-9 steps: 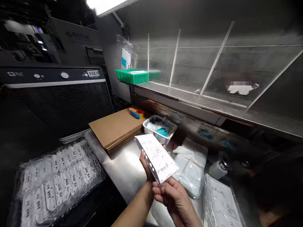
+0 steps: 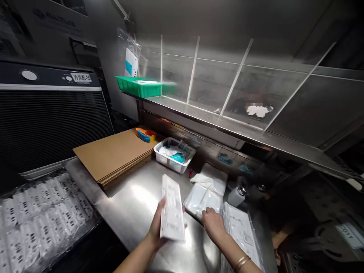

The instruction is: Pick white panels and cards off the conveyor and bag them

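Note:
My left hand (image 2: pixel 157 223) is closed around a white plastic panel (image 2: pixel 173 208), its thumb on the near side and fingertips showing at the far edge. The panel stands tilted over the metal table, its surface marks blurred. At the near edge of a stack of clear plastic bags (image 2: pixel 202 199) is my right hand (image 2: pixel 213 223), seen from its back. Its fingers are curled together, and what they hold, if anything, is hidden. Beside that wrist lies a bagged white panel (image 2: pixel 241 227). A white cloth-like piece (image 2: pixel 204 179) rests on the bags.
Cardboard sheets (image 2: pixel 113 155) carry a tape dispenser (image 2: pixel 145 134). A white basket (image 2: pixel 170 163) holds white and teal items. A pump bottle (image 2: pixel 237 195) stands right of the bags. Bagged parts (image 2: pixel 42 220) fill the lower left. Above is a shelf with a green tray (image 2: pixel 139 89).
My right hand has left the white panel and moved right to the bags. My left hand has turned the panel more upright. The view has shifted to the right.

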{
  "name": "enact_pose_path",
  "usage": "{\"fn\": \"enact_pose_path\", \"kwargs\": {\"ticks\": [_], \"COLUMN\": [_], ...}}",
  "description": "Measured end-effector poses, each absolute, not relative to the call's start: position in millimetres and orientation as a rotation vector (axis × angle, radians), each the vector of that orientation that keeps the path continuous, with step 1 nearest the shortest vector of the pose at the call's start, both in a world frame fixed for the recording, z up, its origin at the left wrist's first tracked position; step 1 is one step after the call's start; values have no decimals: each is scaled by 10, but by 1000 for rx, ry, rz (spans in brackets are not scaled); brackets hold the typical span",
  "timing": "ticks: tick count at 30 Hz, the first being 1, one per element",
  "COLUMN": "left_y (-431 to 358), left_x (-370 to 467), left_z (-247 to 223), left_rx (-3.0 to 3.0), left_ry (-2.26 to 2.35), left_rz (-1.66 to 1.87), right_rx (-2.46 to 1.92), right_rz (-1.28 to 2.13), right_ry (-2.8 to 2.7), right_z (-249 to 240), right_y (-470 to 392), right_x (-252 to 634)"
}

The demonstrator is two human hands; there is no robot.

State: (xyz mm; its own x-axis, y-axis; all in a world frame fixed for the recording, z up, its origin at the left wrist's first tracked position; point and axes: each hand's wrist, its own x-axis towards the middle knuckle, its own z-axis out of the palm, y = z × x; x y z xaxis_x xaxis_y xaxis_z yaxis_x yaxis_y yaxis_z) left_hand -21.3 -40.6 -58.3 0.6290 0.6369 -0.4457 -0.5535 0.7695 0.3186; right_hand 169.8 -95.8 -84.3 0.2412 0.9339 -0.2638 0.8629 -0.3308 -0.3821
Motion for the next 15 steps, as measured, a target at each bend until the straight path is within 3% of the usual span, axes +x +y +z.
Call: {"fn": "enact_pose_path", "kwargs": {"ticks": [3, 8, 15], "left_y": [-831, -1108, -828], "left_x": [-354, -495, -75], "left_z": [-868, -804, -752], "left_rx": [114, 149, 463], "left_ry": [648, 653, 770], "left_rz": [381, 357, 302], "right_rx": [-2426, -2376, -2007], "right_rz": [619, 755, 1088], "right_ry": [-1692, -1502, -961], "right_z": [-1100, -1346, -1484], "right_y": [-905, -787, -663], "right_x": [1811, 2016, 2451]}}
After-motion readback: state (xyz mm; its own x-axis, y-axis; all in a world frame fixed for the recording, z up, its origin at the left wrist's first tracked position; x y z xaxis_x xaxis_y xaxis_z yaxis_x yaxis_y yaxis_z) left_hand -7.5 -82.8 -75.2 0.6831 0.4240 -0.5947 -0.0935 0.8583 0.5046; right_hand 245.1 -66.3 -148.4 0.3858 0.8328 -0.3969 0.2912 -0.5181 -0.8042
